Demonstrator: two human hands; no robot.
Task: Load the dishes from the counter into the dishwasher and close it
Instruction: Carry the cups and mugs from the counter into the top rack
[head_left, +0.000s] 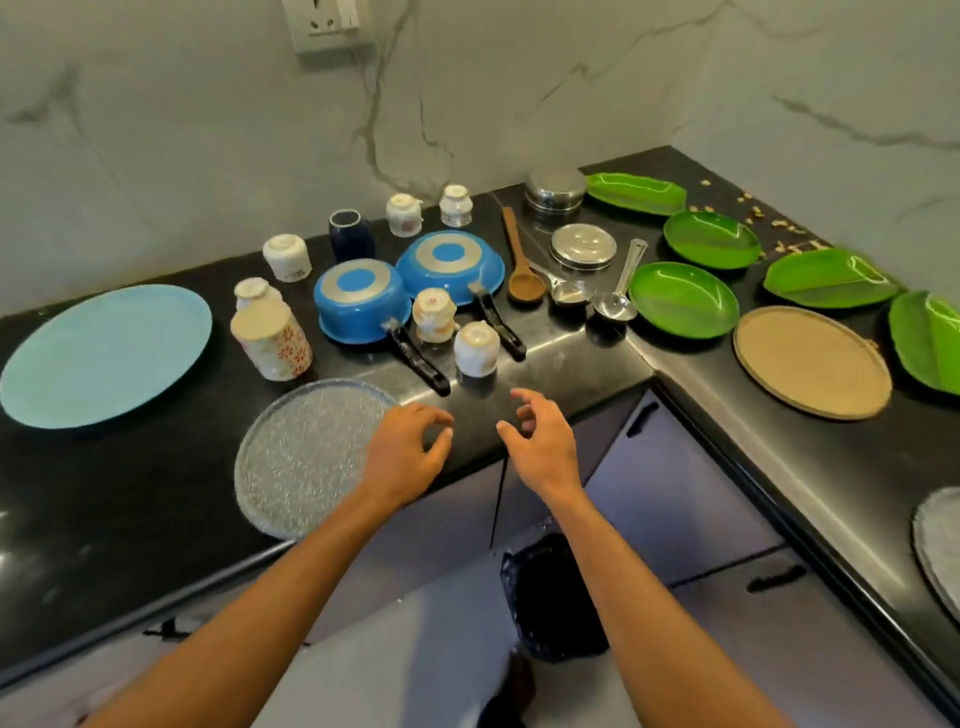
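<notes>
Head view: print on white cup (287, 257), upper left, unreadable. L hand (410, 452) & R hand (540, 447) mid-frame over counter (130, 493) edge, fingers loosely curled, empty.

- A home kitchen: black L-shaped counter (104, 493) against a marble-look wall (208, 130).
- Upturned pans (358, 301), cups (477, 348) and plates (683, 299) spread out; cabinet doors (675, 493) below.

Pans (405, 291) left of spoons (566, 275)
</notes>
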